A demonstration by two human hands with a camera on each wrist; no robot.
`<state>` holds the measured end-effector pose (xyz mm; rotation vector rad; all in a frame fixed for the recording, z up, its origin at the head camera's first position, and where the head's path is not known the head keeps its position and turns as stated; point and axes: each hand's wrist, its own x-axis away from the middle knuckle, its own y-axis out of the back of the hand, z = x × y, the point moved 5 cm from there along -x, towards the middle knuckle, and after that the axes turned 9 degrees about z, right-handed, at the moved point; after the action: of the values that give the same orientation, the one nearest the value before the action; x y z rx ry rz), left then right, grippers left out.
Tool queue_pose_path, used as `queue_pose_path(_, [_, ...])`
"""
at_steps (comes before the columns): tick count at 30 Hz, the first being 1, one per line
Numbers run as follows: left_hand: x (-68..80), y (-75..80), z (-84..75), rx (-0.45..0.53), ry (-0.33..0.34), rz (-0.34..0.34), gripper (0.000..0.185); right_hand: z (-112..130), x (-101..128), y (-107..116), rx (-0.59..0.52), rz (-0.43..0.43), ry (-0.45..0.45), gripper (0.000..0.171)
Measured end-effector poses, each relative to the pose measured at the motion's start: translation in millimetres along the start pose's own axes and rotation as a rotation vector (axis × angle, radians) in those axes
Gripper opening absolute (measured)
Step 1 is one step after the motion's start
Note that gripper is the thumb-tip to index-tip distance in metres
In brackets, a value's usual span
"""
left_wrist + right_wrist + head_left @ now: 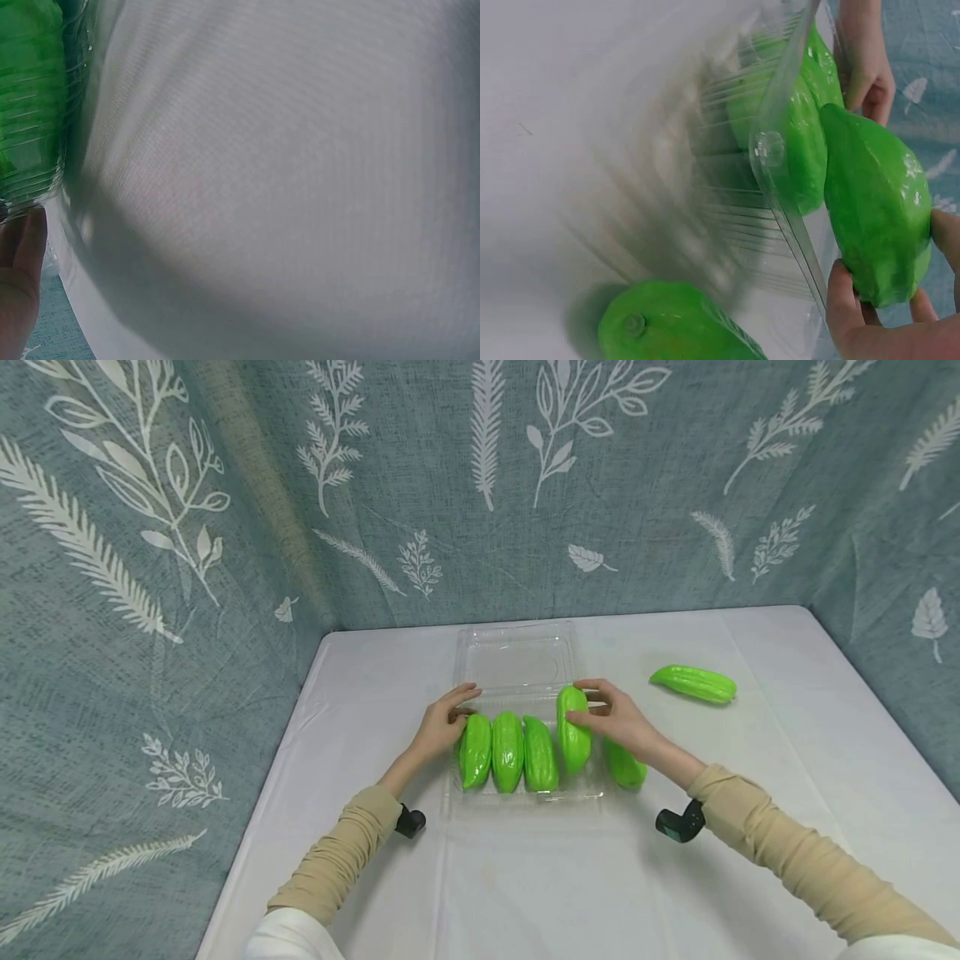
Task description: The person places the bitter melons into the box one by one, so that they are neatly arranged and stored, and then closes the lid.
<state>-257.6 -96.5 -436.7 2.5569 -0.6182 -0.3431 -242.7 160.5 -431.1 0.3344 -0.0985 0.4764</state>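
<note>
While the head view takes in the whole desk [525, 877], each wrist view gives only a close fragment. Head view: a clear tray [525, 793] with its lid [513, 660] folded back lies at mid-desk; three green gourds [508, 750] lie side by side in it, a fourth gourd [573, 739] is held over its right part, a fifth [625, 766] lies just outside the tray's right edge under the right wrist, and a sixth [693, 683] lies well apart to the right. Right wrist view, alone, shows the grip: the right hand [885, 322] pinches the held gourd [877, 217] at its blunt end, thumb on one side and fingers on the other, with the tray wall [780, 187] between it and the gourds already inside. Left wrist view, blurred, shows only a green gourd [30, 97] behind ribbed plastic and one fingertip [26, 240]. In the head view, the left hand [444, 727] rests with relaxed fingers on the tray's left far corner, touching the leftmost gourd [476, 750]. Both forearms, in tan sleeves [795, 852], reach forward from the near edge.
</note>
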Motion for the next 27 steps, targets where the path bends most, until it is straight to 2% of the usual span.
queue_pose_path(10, [0.7,-0.1,-0.8,0.007,0.004,0.004,0.046,2.9,0.6,-8.7,0.084,-0.011,0.066,0.061])
queue_pose_path(19, [1.1,-0.2,-2.1,0.003,0.004,0.003,0.047,5.2,1.6,-15.1,0.191,-0.043,0.078,0.058])
queue_pose_path(27, [0.4,0.0,-2.5,0.004,0.006,-0.001,0.047,7.3,1.6,-21.6,0.277,-0.055,0.174,0.057])
